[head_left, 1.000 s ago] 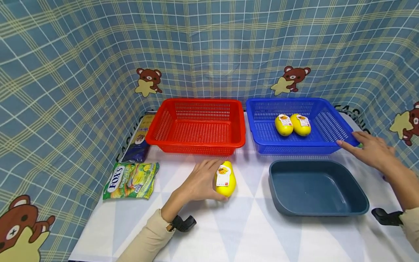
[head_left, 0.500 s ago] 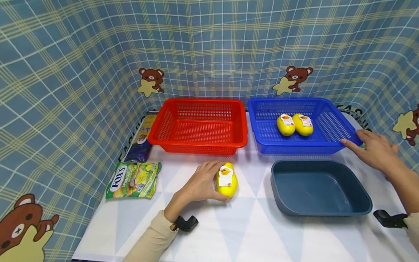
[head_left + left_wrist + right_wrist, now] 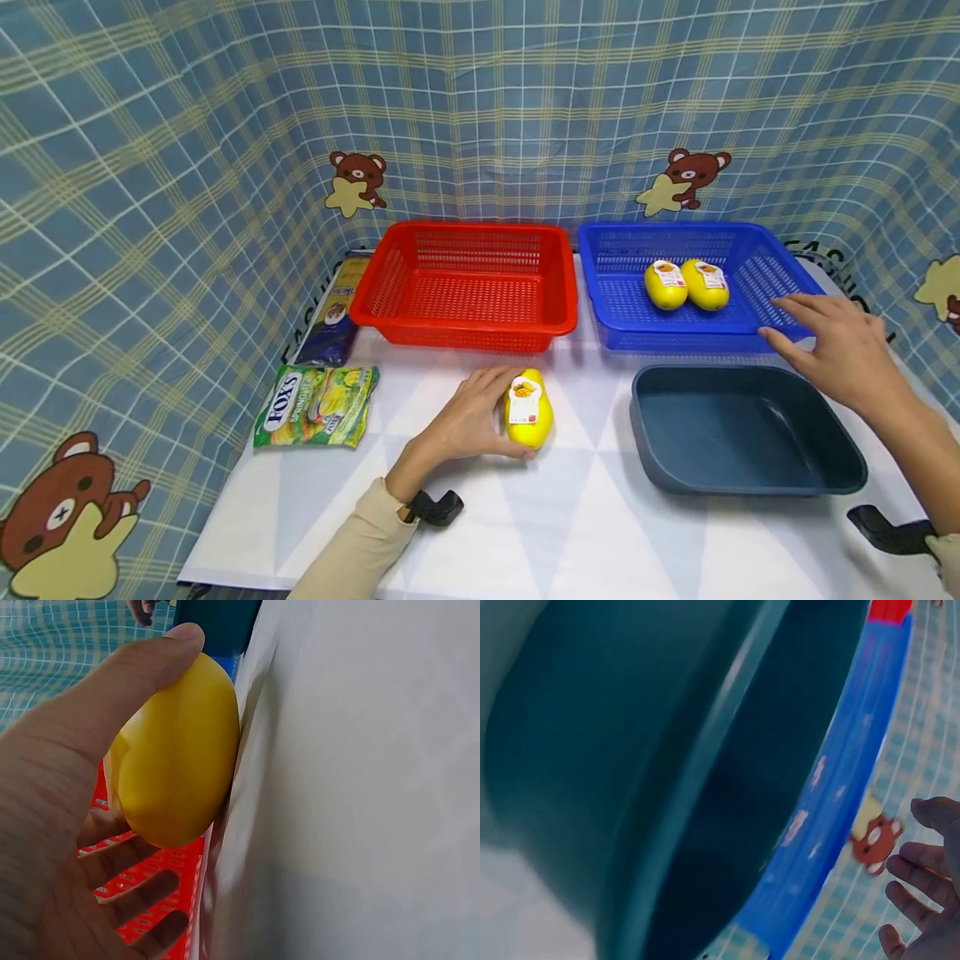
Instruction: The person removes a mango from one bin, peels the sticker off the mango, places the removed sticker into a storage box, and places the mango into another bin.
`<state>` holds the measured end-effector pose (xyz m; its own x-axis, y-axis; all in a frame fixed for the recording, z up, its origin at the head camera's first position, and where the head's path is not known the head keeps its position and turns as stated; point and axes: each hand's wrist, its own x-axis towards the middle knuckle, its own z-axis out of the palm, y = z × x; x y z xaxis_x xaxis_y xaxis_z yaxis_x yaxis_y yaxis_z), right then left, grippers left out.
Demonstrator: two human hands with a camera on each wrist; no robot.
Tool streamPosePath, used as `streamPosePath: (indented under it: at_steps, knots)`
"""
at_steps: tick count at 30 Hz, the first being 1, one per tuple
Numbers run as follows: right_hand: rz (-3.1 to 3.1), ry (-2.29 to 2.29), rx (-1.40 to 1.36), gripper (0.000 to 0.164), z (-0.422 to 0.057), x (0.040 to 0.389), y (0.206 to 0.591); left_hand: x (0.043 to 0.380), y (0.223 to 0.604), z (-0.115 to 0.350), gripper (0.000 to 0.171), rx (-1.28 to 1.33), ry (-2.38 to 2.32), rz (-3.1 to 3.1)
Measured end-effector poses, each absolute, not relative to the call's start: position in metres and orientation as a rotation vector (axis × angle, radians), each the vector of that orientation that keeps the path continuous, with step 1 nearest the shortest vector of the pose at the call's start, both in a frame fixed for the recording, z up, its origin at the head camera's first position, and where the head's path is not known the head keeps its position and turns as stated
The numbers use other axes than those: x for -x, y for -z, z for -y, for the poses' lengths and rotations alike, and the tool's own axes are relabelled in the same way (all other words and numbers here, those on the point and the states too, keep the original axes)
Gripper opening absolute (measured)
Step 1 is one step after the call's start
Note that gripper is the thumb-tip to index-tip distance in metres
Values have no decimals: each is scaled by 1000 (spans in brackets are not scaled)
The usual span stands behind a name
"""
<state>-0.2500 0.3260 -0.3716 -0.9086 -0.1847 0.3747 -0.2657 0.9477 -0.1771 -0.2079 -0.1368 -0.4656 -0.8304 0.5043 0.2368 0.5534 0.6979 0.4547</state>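
My left hand [image 3: 476, 417] holds a yellow mango [image 3: 534, 417] on the white cloth, its white label facing up. In the left wrist view the thumb lies along one side of the mango [image 3: 180, 750], with the fingers spread on the other side. My right hand [image 3: 843, 350] hovers with spread, relaxed fingers at the front right corner of the blue basket [image 3: 660, 340]. Nothing is between the fingers of that hand [image 3: 934, 881] in the right wrist view. Inside the blue basket two more labelled mangoes, a left one [image 3: 664, 293] and a right one [image 3: 707, 292], lie side by side.
A red basket [image 3: 465, 335] stands behind my left hand. A dark blue-green tub [image 3: 750, 483] sits in front of the blue basket. Along the left edge lie a green Fox's candy bag [image 3: 318, 407] and a dark blue and gold packet [image 3: 333, 321]. Plaid fabric [image 3: 510, 108] encloses the back and sides.
My right hand has come off the blue basket's right rim and shifted left over its front corner. My left hand keeps its hold on the mango. The head view has shifted slightly.
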Motion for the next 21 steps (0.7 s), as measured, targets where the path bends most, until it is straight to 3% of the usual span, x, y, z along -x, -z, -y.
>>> streamPosePath:
  at_steps: [5,21]
  knots:
    - [2636,-355,-520,48,-302,238,368,205,469,134,113,869,802,2833]
    - [2414,-457,-1024,51,-218,222,357,208,467,136,116,852,818,2820]
